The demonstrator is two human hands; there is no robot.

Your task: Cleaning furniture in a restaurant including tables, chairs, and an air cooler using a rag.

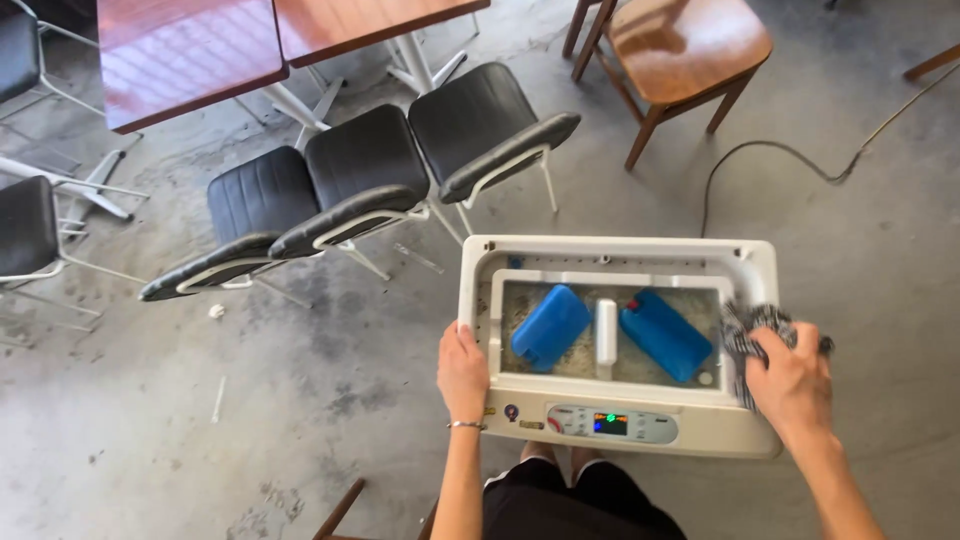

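Observation:
A white open-topped appliance (615,248) stands on the floor in front of me, with a control panel (611,423) on its near side. Inside its tank lie two blue rectangular packs (549,327) (664,334) and a white cylinder (605,333) between them. My left hand (462,371) rests on the appliance's left rim. My right hand (792,380) holds a black-and-white checked cloth (745,330) against the right rim.
Three black padded chairs (365,160) stand beyond the appliance, beside red-brown tables (190,55). A wooden chair (685,40) stands at the back right. A cable (780,150) trails across the concrete floor. Another black chair (25,225) is at the far left.

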